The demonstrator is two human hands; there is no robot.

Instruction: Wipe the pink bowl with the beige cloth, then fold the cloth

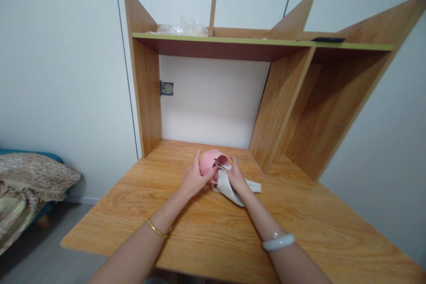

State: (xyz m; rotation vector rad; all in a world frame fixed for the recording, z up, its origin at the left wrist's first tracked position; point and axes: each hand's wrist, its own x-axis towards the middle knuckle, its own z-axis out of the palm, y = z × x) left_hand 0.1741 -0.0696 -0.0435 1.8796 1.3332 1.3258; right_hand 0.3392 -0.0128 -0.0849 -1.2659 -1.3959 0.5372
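Observation:
My left hand (196, 177) grips a rounded pink bowl (208, 159) from its left side, thumb near the rim. The bowl is tipped on its side just above or on the desk, its opening facing right and toward me. A light grey cloth (229, 191) is bunched in my right hand (235, 175), partly inside the bowl's opening. The rest of the cloth hangs down and spreads over the wood below. Fingertips of the right hand are partly hidden by the cloth and rim.
The wooden desk (186, 226) carries a shelf unit (146, 97) along its back. A clear plastic bag (184, 27) and a black flat item (329, 40) lie on the upper shelf. An open wall socket (167, 88) shows at left. A patterned blanket (29, 173) drapes over furniture at far left.

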